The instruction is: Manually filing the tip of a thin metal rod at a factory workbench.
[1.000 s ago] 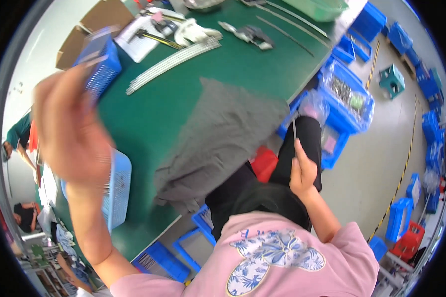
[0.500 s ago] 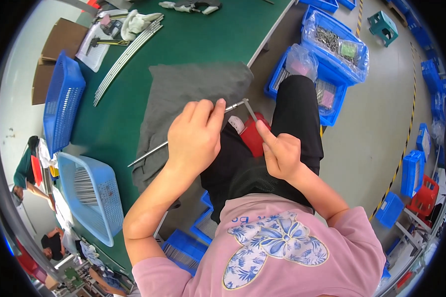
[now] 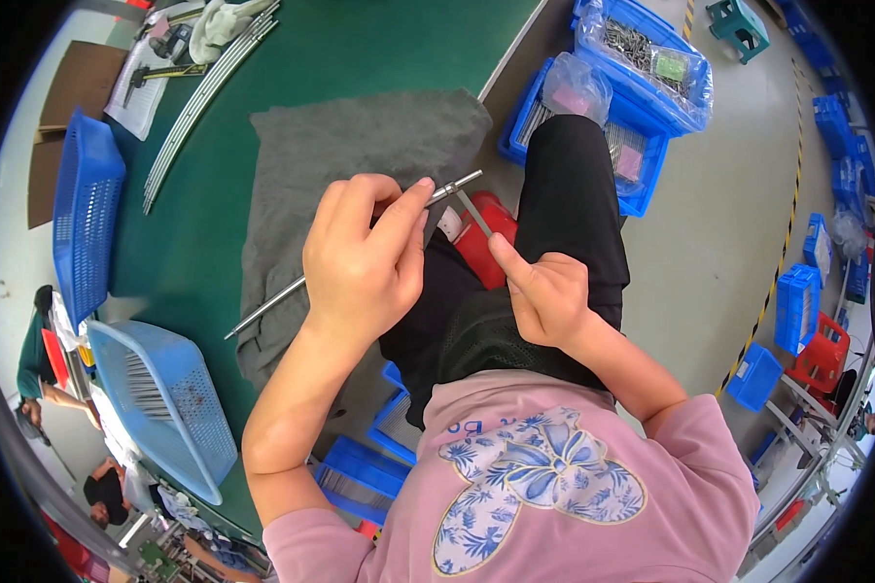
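My left hand [image 3: 365, 257] grips a long thin metal rod [image 3: 262, 309] that slants from lower left up to a tip near the table's edge. My right hand [image 3: 544, 291] pinches a short thin metal pin [image 3: 473, 212] and holds its end up against the rod's tip. Both hands hover over my lap, in front of a grey cloth [image 3: 360, 165] spread on the green table [image 3: 292, 68]. A red object [image 3: 486, 243] lies on my lap just under the pin.
A light blue basket [image 3: 165, 408] with metal parts stands at the lower left, a darker blue basket [image 3: 83, 214] further left. More long rods [image 3: 204, 92] lie at the table's back. Blue bins [image 3: 642, 87] with bagged parts sit on the floor to my right. Other people work at the lower left.
One second ago my left hand was raised at the left and my right hand held the pin low. Both hands have since come together, rod and pin meeting at the tip.
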Motion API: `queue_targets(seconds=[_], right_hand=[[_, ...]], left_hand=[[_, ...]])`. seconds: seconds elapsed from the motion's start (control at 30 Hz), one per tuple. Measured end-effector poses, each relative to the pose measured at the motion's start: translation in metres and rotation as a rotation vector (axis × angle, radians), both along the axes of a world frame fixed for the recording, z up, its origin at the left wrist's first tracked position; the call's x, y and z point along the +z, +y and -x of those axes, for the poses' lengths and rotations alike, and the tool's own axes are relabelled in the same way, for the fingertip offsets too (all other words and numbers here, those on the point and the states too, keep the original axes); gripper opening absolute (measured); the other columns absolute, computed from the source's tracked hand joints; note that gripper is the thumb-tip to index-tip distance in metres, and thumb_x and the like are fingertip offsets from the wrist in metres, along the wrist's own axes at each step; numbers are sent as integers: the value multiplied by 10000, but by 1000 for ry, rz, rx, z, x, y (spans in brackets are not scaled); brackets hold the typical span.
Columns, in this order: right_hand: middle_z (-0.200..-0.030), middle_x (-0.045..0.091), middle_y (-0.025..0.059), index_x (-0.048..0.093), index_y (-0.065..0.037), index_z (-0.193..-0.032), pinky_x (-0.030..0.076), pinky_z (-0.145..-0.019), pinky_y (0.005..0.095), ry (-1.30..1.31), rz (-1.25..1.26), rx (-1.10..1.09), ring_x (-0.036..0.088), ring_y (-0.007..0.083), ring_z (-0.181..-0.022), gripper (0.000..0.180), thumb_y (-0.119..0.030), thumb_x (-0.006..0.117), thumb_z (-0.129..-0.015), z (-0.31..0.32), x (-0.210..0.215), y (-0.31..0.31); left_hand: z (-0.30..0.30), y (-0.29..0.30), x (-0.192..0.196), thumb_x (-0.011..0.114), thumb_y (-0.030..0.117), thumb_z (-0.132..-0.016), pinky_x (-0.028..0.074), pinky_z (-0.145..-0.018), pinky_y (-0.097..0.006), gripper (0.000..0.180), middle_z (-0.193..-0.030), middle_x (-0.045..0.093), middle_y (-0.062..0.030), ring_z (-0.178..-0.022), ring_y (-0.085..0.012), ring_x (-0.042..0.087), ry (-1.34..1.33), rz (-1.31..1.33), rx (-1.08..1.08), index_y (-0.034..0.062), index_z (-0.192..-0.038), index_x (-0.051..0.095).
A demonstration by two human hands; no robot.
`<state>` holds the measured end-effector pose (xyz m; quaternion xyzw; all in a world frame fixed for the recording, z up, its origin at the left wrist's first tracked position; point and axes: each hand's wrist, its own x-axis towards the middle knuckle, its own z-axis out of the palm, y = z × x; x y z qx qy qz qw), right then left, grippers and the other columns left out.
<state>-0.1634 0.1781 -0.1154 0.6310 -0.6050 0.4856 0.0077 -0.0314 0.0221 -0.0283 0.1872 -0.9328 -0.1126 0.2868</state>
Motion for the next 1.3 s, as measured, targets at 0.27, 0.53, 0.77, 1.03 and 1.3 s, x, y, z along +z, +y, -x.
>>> queue_targets(seconds=[0.27,0.53,0.77,1.03,1.3], right_hand=[[-471,397,2,614,19,-1207,305,-401,286,14,25,-13,337,160,-359,599,56,557,-612,-1,2,0],[-459,354,-8,628,-12,-1203,294,-397,285,87,-82,-32,325,152,-353,603,39,556,-606,3,20,4],[-484,423,12,628,41,-1168,301,-404,295,136,-132,-43,369,170,-360,546,62,567,-626,-5,29,-10],[-494,426,-1,607,-13,-1223,294,-414,301,182,-208,-32,411,152,-388,589,37,578,-637,0,14,-4],[-478,367,-12,635,-26,-1194,294,-403,288,75,-134,-49,342,153,-367,589,29,576,-611,2,21,23]], left_hand=[[1,0,-1,736,26,-679,430,-550,-322,253,-799,550,-47,-684,-216,525,22,-19,-2,53,-927,696],[5,-2,2,737,7,-663,436,-536,-325,215,-769,558,-33,-654,-211,528,11,-48,-21,45,-870,690],[9,-8,-3,728,-47,-625,439,-541,-330,205,-740,575,-51,-632,-220,534,117,-186,-101,16,-812,671],[9,-8,-3,721,-52,-630,438,-541,-325,201,-738,572,-55,-622,-226,534,118,-211,-85,21,-810,671],[8,-9,-2,724,-48,-633,439,-541,-324,196,-739,566,-62,-630,-224,541,109,-234,-80,24,-807,671]])
